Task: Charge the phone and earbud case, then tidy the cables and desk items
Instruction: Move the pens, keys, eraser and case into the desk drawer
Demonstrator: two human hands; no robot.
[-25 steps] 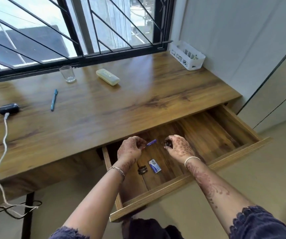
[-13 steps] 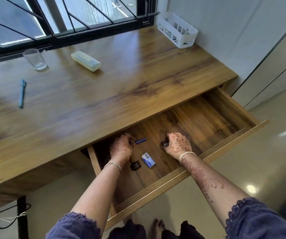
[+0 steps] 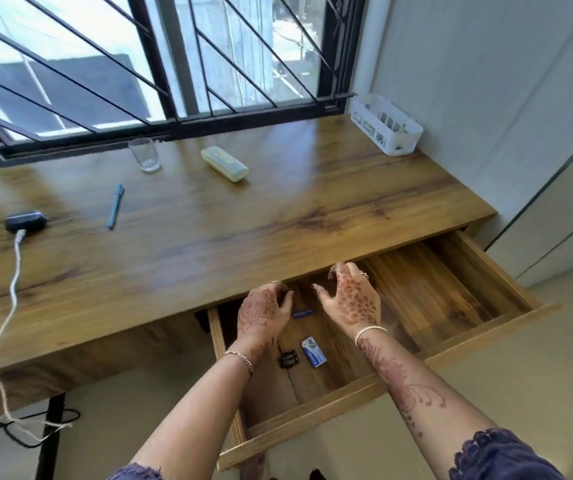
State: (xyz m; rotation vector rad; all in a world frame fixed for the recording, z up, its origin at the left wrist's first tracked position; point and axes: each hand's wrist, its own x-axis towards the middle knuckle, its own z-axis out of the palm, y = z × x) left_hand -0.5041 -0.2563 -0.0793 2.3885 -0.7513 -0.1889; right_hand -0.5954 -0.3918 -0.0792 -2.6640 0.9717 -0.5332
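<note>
Wooden desk [image 3: 243, 220] fills the view, its drawer [image 3: 427, 299] pulled wide open. Both hands hover inside near the drawer's back: right hand [image 3: 352, 301] with fingers spread and relaxed, holding nothing; left hand [image 3: 264, 313] loosely curled, nothing visible in its grasp. A white cable [image 3: 15, 271] runs up to the dark earbud case [image 3: 26, 220], plugged in at the desk's far left. Between the hands lies a small blue stick [image 3: 302, 314].
</note>
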